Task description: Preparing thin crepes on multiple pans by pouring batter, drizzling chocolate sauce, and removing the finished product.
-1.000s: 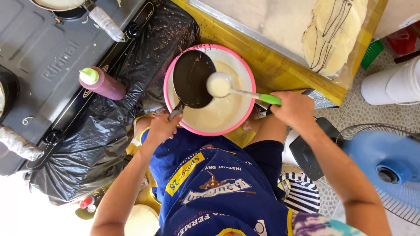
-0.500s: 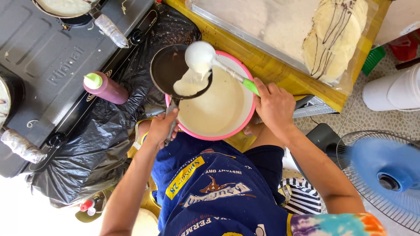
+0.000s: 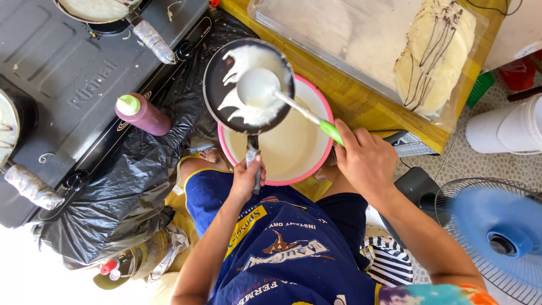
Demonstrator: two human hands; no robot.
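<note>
My left hand point(image 3: 246, 179) grips the handle of a small black frying pan point(image 3: 217, 79), held tilted over a pink-rimmed bowl of pale batter point(image 3: 293, 152). White batter is spread across part of the pan's inside. In my right hand point(image 3: 366, 160) is a ladle point(image 3: 257, 87) with a green and white handle, its cup resting in the pan above the batter. The bowl sits just in front of my knees, partly covered by the pan.
A black gas stove point(image 3: 62, 73) with other pans lies at the left, on black plastic sheeting point(image 3: 113, 197). A maroon squeeze bottle with a green cap point(image 3: 144, 114) stands beside it. Finished crepes point(image 3: 435, 51) lie on a wrapped yellow board. A blue fan point(image 3: 499, 240) stands at the right.
The pan has been lifted up and left off the bowl. The ladle came out of the batter and emptied into the pan, where white batter now spreads.
</note>
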